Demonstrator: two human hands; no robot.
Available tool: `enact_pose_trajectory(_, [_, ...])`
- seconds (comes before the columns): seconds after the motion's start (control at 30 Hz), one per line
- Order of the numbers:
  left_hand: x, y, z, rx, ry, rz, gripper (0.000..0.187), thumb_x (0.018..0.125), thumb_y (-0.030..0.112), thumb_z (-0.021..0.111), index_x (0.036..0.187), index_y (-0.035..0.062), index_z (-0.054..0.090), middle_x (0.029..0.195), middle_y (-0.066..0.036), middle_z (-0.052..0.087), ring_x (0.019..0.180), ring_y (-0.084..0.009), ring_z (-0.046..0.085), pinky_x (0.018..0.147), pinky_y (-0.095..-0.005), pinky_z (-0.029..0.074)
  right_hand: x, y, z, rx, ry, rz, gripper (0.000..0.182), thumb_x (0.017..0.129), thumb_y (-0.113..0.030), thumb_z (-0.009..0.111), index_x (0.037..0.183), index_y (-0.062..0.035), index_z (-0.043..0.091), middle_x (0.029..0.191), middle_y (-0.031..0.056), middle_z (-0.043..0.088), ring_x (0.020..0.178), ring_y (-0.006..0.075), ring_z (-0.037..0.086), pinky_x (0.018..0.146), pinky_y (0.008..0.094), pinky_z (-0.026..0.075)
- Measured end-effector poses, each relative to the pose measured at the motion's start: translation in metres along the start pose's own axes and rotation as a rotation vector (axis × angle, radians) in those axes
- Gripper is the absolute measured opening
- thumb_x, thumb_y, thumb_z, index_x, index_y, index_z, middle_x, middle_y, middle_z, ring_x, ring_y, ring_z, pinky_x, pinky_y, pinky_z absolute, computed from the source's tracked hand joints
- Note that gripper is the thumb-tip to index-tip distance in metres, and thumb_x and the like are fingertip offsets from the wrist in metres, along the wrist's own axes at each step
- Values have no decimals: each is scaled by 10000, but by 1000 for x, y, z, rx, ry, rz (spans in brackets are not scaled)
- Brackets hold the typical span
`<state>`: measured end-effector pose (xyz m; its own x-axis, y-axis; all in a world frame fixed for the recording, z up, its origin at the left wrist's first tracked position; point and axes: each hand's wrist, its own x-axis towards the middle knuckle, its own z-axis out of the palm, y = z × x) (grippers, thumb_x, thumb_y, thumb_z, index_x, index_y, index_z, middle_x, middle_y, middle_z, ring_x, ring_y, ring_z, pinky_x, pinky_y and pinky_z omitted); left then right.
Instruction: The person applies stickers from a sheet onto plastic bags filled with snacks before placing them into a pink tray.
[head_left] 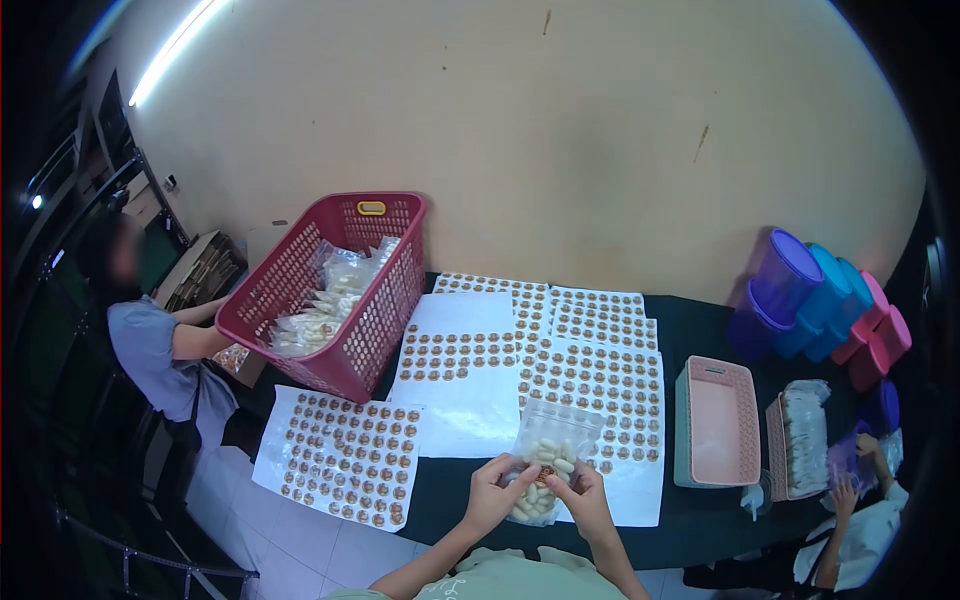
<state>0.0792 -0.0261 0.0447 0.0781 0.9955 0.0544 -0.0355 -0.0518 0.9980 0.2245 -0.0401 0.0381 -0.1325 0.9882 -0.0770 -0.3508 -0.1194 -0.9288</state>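
A clear zip pouch (pixel 560 418) filled with pale oval pieces (pixel 552 450) is held low over the front of the table. My left hand (pixel 494 492) grips its left side, and my right hand (pixel 588 500) grips the right side. Both thumbs press on the pouch's front at a small round brown sticker (pixel 544 472). Behind and beneath the pouch lies a white sheet of round stickers (pixel 590 385). Another sticker sheet (pixel 345 455), to the left, hangs partly over the table edge. A partly used sheet (pixel 455 400) lies between them.
A maroon basket (pixel 400 290) of filled pouches stands back left, beside a person (pixel 165 340). Right are a pink tray (pixel 722 430), a bin of packets (pixel 800 440) and purple (pixel 765 310), blue (pixel 825 300) and pink tubs (pixel 880 340). Another person's hands (pixel 850 490) work at far right.
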Motion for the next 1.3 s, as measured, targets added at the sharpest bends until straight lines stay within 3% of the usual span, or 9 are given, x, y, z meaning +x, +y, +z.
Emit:
enact_pose_trajectory(0.23, [7,-22,-22,132,-111,-10,223,781,167,630,936,9,599,775,5,547,630,-24,464,526,-164,377,2,10,6,-8,56,1,308,788,-84,605,1062,29,518,914,65,590,808,92,551,711,216,448])
enact_pose_trajectory(0.37, [1,-20,-15,-260,-288,-303,343,786,202,632,1016,-40,553,915,-51,590,795,-63,537,675,-195,441,0,14,-4,36,98,-11,255,768,-26,606,1012,12,540,904,59,595,818,94,554,727,219,443])
enact_pose_trajectory(0.5, [2,-34,-5,-258,-261,-230,339,782,215,637,1003,-31,563,866,-35,597,749,-62,539,648,-192,439,-1,8,-9,56,78,5,304,768,-44,616,1049,13,515,951,64,584,868,109,551,757,232,441])
enact_pose_trajectory(0.6, [6,-27,-11,241,-363,-224,341,783,154,630,1056,-27,534,942,-52,586,817,-83,547,708,-228,458,-1,7,-12,-70,61,35,326,780,-103,622,1063,22,522,938,70,595,852,112,561,756,232,444])
enact_pose_trajectory(0.83, [8,-3,-19,26,-485,-155,341,790,181,626,1047,-26,535,915,-47,587,795,-69,534,683,-205,441,0,12,-1,-93,85,-23,311,796,-132,608,1051,27,529,930,73,602,837,102,561,733,229,452])
enact_pose_trajectory(0.97, [9,-12,-24,140,-413,-158,320,803,197,609,1023,-28,547,866,-41,597,741,-55,534,641,-190,437,1,8,8,-88,86,-43,277,816,-164,588,1029,6,542,889,53,596,804,82,545,694,214,442])
enact_pose_trajectory(1.03, [8,-19,-21,143,-226,-37,258,792,247,616,846,-5,598,637,11,540,551,-21,420,483,-188,344,0,6,7,-94,106,-53,250,823,-179,583,997,-2,551,825,26,589,744,62,531,642,202,433])
enact_pose_trajectory(1.13, [7,-22,-18,104,-133,10,244,785,242,623,797,1,589,560,32,477,509,-7,376,437,-185,299,2,11,-3,-295,52,-80,194,833,-208,575,841,-22,522,621,-63,386,564,25,325,480,190,273])
enact_pose_trajectory(1.3, [6,-15,-13,57,-49,21,243,776,221,631,818,-13,577,545,46,471,477,0,342,410,-183,274,2,14,1,-162,71,-64,220,817,-154,583,946,20,540,787,14,557,690,42,489,600,184,403])
